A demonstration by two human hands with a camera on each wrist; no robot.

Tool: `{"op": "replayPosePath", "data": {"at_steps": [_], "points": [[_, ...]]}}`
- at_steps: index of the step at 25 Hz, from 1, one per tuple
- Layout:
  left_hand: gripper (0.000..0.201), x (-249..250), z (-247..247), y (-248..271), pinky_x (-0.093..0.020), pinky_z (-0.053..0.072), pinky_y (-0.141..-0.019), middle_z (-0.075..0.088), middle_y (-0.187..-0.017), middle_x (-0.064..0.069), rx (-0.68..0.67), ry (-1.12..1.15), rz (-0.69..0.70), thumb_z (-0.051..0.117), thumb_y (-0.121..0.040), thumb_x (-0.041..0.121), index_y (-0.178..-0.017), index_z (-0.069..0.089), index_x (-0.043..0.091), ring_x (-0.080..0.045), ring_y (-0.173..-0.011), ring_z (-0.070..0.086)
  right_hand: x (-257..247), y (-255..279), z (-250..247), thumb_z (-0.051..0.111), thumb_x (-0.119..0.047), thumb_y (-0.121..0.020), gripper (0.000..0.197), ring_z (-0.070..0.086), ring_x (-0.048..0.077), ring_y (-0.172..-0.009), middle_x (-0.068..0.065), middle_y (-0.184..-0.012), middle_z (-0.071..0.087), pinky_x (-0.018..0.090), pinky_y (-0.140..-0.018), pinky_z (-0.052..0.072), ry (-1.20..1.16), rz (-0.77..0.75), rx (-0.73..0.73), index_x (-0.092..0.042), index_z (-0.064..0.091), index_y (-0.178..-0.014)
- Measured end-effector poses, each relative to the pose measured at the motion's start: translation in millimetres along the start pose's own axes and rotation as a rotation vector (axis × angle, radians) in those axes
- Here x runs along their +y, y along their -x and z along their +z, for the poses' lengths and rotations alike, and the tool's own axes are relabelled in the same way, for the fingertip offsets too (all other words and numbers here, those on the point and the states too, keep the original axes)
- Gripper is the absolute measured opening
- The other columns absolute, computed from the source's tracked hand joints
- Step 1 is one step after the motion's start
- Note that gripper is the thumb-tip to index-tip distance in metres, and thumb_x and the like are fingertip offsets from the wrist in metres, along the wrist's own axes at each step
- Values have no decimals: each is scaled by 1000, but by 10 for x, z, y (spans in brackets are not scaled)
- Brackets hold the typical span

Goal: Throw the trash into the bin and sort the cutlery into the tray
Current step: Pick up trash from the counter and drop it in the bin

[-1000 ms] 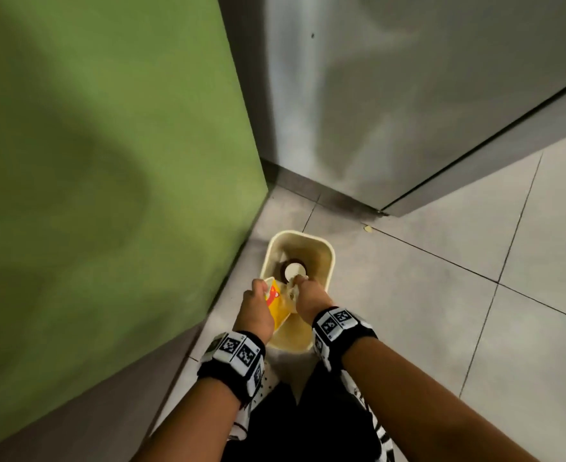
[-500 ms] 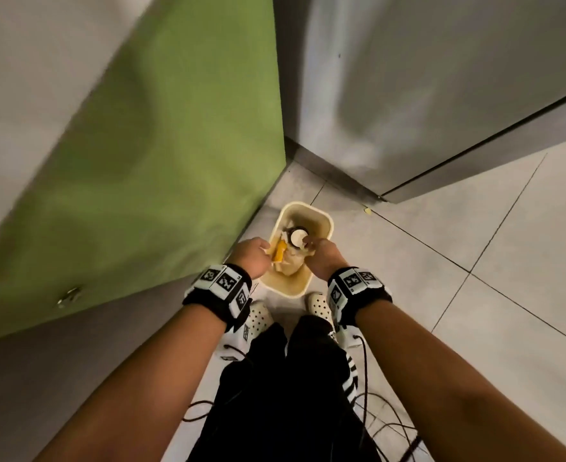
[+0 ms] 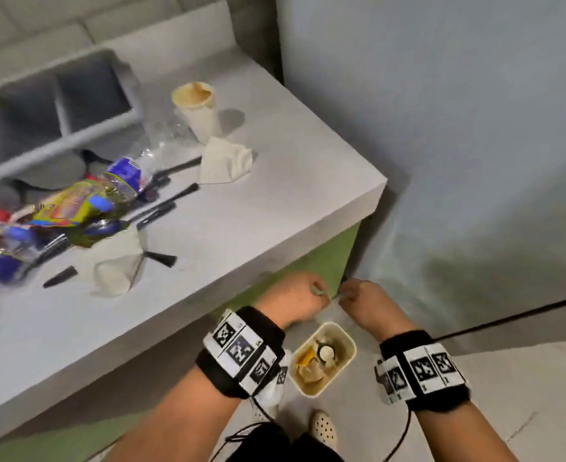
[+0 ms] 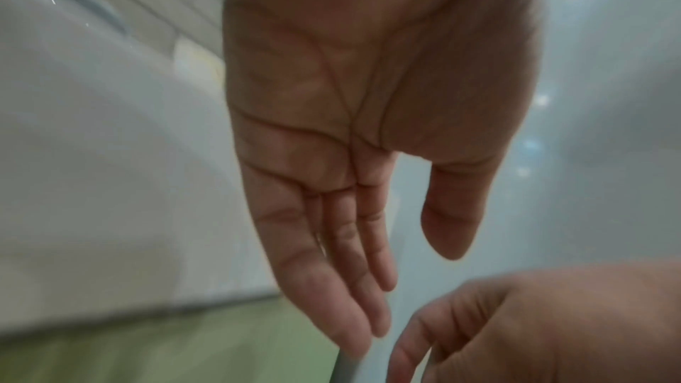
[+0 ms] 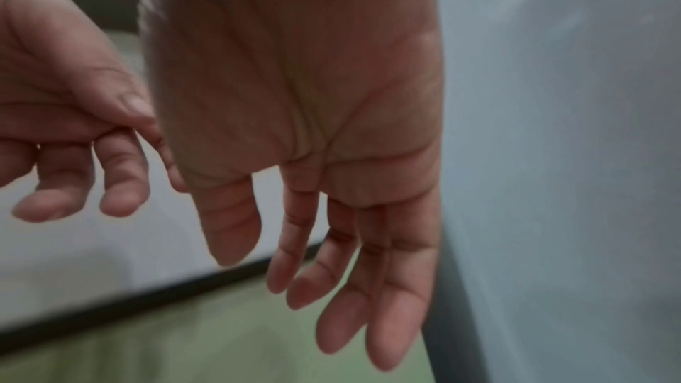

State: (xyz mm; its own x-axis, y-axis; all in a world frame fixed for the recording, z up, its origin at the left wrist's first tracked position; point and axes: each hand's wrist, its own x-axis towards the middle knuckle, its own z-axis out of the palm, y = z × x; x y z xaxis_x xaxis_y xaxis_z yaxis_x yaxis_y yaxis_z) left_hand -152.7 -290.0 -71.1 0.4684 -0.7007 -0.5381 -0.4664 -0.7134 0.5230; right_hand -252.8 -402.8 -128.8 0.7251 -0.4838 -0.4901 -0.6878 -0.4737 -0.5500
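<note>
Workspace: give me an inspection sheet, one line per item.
Surface: grey counter, green front below.
Job's things: bin on the floor holds trash; black cutlery loose on the counter; tray at the back, contents too blurred to tell.
Clutter: paper cup, napkins, wrappers, bottle.
Grippers: left hand and right hand empty, fingers relaxed, above the bin.
Cables: black wires from the wristbands.
Surroundings: tiled floor, grey wall.

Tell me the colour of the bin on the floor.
The bin is cream, a pale yellowish beige, with trash inside. The head view shows it best.
</note>
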Motion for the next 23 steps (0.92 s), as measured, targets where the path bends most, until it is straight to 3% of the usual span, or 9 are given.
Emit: {"op": "replayPosePath", "data": {"at_steps": [4,7,11,14,18,21,23], "points": [[27,10,-754,603,-16,44,-69,64,-86,8,301,189,18,61,-85,27,-111,64,21,-9,-73,59,-730,164,-546,56,-15,-86,27,55,18,-75,4,-91,58,22,-72,41,-23,-219,66,-13,61,-113],[19,-211,-1248,773,-9,40,-57,63,-82,10,582,276,-21,63,-84,23,-103,66,20,-4,-59,55,-1162,125,-719,56,-16,-87,24,51,15,-73,1,-94,56,20,-71,38,-54,-370,140,-16,61,-111],[26,-716,-1924,609,-29,50,-93,67,-109,-3,827,270,-136,62,-83,22,-107,66,14,-22,-95,64,-1683,-100,-779,53,-21,-89,30,54,20,-91,5,-115,55,26,-77,43,108,-437,230,-17,57,-119],[38,-1067,-2379,350,-28,45,-97,62,-124,-12,756,107,-300,61,-82,25,-119,61,17,-24,-105,60,-2012,-429,-727,53,-23,-89,41,49,30,-116,11,-130,45,35,-94,46,265,-416,234,-18,49,-129],[70,-1382,-2748,147,-44,40,-109,47,-142,-13,598,-87,-429,68,-72,37,-135,45,17,-33,-129,46,-2426,-980,-633,51,-34,-90,57,37,36,-129,15,-139,36,43,-106,36,324,-264,168,-14,33,-140],[91,-1506,-2809,63,-35,44,-105,48,-143,-10,396,-161,-436,73,-73,36,-147,25,13,-29,-128,49,-2661,-1276,-574,51,-36,-89,63,34,38,-131,16,-143,34,45,-107,34,330,-228,203,-9,28,-141],[86,-1538,-2820,19,-33,46,-100,51,-140,-10,340,-193,-435,73,-73,34,-144,31,11,-27,-124,52,-2733,-1393,-542,56,-34,-85,67,35,36,-130,14,-142,37,44,-105,36,360,-195,197,-7,28,-140]]}}
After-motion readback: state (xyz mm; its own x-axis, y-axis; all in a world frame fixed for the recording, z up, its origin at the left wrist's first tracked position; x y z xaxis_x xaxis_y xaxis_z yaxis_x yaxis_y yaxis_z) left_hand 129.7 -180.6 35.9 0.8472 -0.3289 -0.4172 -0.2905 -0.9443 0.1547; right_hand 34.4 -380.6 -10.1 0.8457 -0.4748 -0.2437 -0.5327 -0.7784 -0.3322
